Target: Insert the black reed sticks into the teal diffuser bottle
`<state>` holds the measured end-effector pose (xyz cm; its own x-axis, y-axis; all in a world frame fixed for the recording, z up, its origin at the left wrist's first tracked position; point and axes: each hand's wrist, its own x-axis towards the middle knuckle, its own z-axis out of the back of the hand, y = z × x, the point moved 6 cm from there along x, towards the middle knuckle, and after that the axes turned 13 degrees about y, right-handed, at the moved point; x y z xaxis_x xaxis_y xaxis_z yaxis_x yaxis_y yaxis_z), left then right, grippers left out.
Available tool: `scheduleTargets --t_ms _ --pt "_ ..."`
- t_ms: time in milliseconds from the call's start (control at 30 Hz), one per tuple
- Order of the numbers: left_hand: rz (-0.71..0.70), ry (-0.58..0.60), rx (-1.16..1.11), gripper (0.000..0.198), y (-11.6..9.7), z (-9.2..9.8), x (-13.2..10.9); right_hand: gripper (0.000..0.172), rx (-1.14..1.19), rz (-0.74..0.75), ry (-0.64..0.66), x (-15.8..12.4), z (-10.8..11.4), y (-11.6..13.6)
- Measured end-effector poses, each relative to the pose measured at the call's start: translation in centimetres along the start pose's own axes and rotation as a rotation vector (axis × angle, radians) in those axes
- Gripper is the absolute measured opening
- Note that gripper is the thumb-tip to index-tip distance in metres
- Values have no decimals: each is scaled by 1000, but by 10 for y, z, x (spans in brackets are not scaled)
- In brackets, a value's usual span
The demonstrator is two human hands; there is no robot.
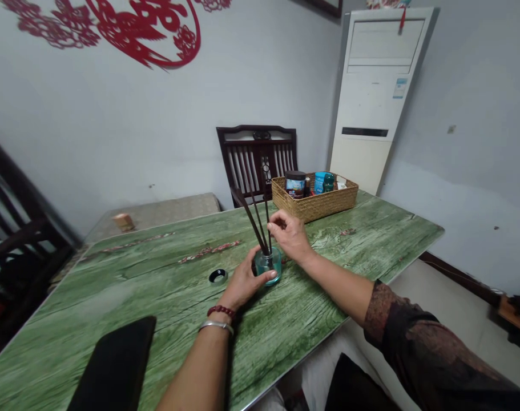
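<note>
A small teal glass reed diffuser bottle [268, 266] stands on the green wood-print table [285, 319], with several long dark sticks [252, 218] rising from its mouth at a slant. My left hand [245, 281] grips the bottle from the near left side. My right hand [289, 234] is above it, its fingertips pinching the dark sticks near the bottle's neck. A black ring-shaped cap [218, 276] lies on the table just left of my left hand.
A black flat tablet or phone case [114, 365] lies at the near edge. A woven basket [314, 198] holding jars and bottles sits at the far edge. Behind it stand a dark wooden chair [255, 160] and a white floor air conditioner [369, 97].
</note>
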<state>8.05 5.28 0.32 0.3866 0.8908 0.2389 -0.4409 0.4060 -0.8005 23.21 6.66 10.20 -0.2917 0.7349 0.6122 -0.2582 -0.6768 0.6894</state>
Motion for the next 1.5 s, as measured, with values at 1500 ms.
scheduleTargets --t_ms 1500 --pt "-5 -586 -775 38 33 108 23 27 814 -530 50 -10 -7 -131"
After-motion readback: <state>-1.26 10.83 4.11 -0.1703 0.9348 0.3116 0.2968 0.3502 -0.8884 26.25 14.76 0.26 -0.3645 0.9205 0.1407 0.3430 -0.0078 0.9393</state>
